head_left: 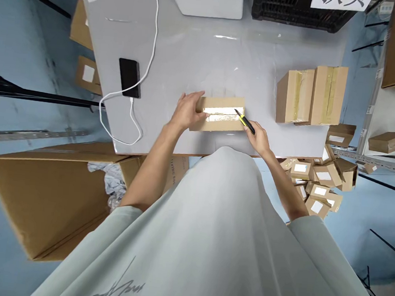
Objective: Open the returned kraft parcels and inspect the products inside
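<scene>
A small cardboard box (pixel 217 127) lies on the grey-white table near its front edge, with shiny tape along its top. My left hand (pixel 188 110) grips the box's left end, thumb on the top and fingers over the far side. In my right hand (pixel 258 138) is a yellow and black box cutter (pixel 245 121). Its tip points up and left, over the right end of the taped strip; whether the blade touches the tape I cannot tell.
Two taped cardboard boxes (pixel 299 97) stand on the table's right. A phone (pixel 130 78) with a white cable (pixel 155 30) lies at left. A black crate (pixel 296 12) and white lettered box (pixel 216 1) are at the back. A large open carton (pixel 47 198) stands left, small boxes (pixel 323 175) right.
</scene>
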`<action>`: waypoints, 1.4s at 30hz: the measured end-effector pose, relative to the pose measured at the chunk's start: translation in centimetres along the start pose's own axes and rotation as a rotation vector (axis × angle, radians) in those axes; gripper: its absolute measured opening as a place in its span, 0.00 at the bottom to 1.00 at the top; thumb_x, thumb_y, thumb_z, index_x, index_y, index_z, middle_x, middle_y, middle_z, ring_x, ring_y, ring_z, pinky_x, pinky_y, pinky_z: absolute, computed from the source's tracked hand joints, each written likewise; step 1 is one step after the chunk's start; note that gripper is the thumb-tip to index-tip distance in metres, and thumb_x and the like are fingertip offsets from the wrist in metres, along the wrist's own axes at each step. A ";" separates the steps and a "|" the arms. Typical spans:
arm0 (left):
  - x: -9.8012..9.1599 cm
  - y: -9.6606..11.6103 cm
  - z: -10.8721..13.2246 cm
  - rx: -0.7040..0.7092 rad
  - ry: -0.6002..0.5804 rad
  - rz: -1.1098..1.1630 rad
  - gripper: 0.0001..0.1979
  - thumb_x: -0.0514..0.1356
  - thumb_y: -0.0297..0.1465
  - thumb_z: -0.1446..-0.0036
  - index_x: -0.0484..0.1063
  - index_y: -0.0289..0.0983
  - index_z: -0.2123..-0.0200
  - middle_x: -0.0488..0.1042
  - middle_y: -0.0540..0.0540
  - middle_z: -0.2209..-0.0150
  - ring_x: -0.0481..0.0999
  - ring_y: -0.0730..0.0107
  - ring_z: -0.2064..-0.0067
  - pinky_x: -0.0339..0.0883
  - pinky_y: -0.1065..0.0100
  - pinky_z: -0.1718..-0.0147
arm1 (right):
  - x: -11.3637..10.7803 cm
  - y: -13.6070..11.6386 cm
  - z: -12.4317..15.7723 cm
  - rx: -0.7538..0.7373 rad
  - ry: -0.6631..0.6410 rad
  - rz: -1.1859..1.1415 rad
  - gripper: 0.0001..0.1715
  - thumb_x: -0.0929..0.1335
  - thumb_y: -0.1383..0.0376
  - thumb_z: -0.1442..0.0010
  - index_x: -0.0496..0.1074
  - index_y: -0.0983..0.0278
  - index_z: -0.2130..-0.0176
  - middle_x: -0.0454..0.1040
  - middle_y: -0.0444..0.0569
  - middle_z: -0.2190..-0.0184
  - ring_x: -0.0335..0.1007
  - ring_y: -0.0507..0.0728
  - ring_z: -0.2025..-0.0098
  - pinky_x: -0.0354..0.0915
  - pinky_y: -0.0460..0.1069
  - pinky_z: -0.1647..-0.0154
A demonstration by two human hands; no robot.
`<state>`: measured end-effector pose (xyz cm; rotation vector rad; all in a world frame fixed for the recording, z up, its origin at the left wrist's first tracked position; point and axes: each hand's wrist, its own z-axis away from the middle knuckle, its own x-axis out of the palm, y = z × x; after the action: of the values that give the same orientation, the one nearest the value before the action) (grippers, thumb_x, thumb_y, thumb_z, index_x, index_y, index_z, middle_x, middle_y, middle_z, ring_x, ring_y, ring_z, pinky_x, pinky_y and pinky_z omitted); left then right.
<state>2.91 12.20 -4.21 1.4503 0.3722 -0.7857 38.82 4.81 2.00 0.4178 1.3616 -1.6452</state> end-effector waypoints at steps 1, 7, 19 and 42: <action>-0.1 0.1 -0.4 0.008 -0.030 -0.016 0.47 0.78 0.54 0.40 0.73 0.37 0.26 0.77 0.29 0.28 0.70 0.23 0.23 0.41 0.18 0.17 | 0.1 -0.3 0.3 0.004 0.001 0.012 0.36 0.52 0.55 0.15 0.71 0.66 0.24 0.80 0.65 0.33 0.81 0.65 0.36 0.73 0.55 0.35; 1.3 1.2 1.0 0.091 0.029 0.070 0.43 0.71 0.61 0.36 0.75 0.41 0.29 0.75 0.31 0.26 0.64 0.25 0.19 0.41 0.25 0.15 | 0.8 -1.8 1.6 0.019 0.016 0.145 0.36 0.53 0.57 0.15 0.70 0.61 0.21 0.78 0.63 0.33 0.81 0.67 0.38 0.77 0.55 0.43; 4.7 1.0 2.6 0.118 0.115 0.149 0.41 0.58 0.59 0.25 0.72 0.38 0.24 0.65 0.27 0.18 0.52 0.30 0.13 0.33 0.27 0.14 | -4.5 -6.5 -0.4 -0.068 -0.243 0.664 0.32 0.54 0.58 0.13 0.69 0.64 0.23 0.77 0.70 0.33 0.80 0.69 0.44 0.67 0.55 0.51; 3.8 2.4 2.9 0.128 0.077 -0.009 0.40 0.50 0.57 0.20 0.68 0.36 0.21 0.63 0.26 0.17 0.54 0.33 0.13 0.40 0.28 0.14 | -10.3 -5.5 -5.7 -0.236 -0.308 0.825 0.28 0.61 0.55 0.15 0.80 0.60 0.31 0.86 0.63 0.44 0.80 0.73 0.44 0.64 0.63 0.44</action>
<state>6.52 8.32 -4.60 1.6032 0.3933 -0.7733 38.03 14.13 10.96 0.4764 0.9429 -0.8166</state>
